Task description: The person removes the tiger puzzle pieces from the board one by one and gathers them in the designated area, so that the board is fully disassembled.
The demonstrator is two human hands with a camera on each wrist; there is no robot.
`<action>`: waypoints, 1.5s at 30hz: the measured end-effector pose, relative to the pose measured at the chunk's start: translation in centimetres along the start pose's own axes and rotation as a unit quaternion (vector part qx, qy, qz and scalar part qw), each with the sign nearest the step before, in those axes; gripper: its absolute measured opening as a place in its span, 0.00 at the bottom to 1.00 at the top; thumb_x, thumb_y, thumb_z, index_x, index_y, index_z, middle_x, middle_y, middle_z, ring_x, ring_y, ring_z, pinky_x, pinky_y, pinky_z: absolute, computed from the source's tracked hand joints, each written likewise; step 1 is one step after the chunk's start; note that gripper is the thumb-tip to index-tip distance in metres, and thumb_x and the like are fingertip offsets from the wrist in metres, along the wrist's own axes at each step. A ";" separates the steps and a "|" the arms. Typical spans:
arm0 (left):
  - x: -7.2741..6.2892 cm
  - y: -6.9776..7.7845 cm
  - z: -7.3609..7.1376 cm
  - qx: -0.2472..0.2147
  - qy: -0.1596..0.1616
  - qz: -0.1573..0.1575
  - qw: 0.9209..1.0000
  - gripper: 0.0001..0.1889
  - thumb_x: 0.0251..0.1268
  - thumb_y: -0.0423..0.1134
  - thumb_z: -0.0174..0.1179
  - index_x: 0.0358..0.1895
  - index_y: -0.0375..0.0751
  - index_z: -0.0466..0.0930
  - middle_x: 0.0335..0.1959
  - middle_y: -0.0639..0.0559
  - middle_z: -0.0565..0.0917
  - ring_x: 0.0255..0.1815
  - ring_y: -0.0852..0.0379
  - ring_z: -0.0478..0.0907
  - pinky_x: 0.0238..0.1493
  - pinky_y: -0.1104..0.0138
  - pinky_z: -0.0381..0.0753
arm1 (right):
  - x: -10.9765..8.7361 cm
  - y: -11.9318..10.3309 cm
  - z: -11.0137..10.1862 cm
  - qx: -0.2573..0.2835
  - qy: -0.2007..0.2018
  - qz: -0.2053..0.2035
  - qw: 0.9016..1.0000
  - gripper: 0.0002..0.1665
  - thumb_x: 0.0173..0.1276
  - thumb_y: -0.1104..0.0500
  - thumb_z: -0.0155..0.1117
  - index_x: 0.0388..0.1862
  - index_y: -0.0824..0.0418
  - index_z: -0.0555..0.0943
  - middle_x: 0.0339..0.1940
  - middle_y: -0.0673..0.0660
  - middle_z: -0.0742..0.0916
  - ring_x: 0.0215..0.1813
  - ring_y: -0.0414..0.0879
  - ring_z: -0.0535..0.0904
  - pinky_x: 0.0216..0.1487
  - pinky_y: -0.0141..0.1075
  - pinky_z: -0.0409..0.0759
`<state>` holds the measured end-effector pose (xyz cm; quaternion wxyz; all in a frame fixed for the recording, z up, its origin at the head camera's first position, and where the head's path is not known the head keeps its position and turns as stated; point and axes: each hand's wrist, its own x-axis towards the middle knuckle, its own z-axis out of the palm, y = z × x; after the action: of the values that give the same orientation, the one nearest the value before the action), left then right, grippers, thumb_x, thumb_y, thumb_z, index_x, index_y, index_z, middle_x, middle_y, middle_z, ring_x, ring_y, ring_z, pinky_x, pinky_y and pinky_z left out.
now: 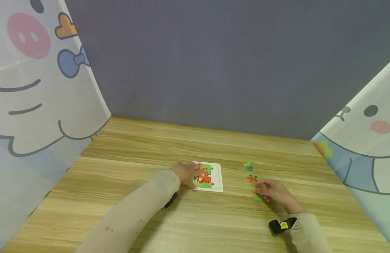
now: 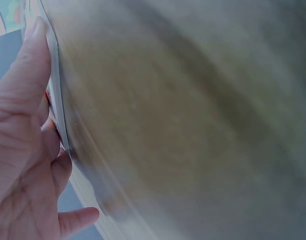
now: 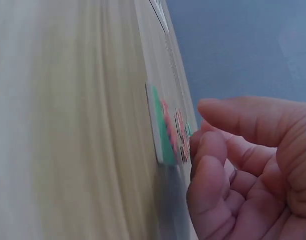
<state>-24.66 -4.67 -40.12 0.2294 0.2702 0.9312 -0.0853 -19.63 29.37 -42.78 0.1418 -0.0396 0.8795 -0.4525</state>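
Observation:
A white-framed jigsaw puzzle board lies on the table, partly filled with an orange tiger on green; its right part shows bare white. My left hand rests on the board's left side, fingers spread over the picture and thumb by the near edge. To the right, my right hand is beside the nearest puzzle piece, orange and green. In the right wrist view, that piece lies on the tabletop, and a gap shows between thumb and bent forefinger. The fingertips' contact with it is hidden.
Beyond the nearest piece lie an orange-and-green puzzle piece and a green one. The wooden table meets a dark grey panel at the back. Cartoon-printed cloths flank both sides.

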 end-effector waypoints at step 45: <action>0.2 0.4 -0.2 0.041 -0.014 0.004 0.999 0.41 0.57 0.68 0.51 0.74 0.77 0.45 0.78 0.62 0.41 0.76 0.60 0.44 0.67 0.53 0.62 | 8.6 -8.1 5.3 -0.210 -0.036 -0.196 0.957 0.12 0.62 0.68 0.62 0.45 0.70 0.83 0.18 0.49 0.71 0.21 0.39 0.62 0.27 0.33 0.63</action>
<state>-24.63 -4.22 -40.06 0.2312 0.2820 0.9225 -0.1265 -26.80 18.77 -41.00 0.0706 -0.2566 0.9239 -0.2749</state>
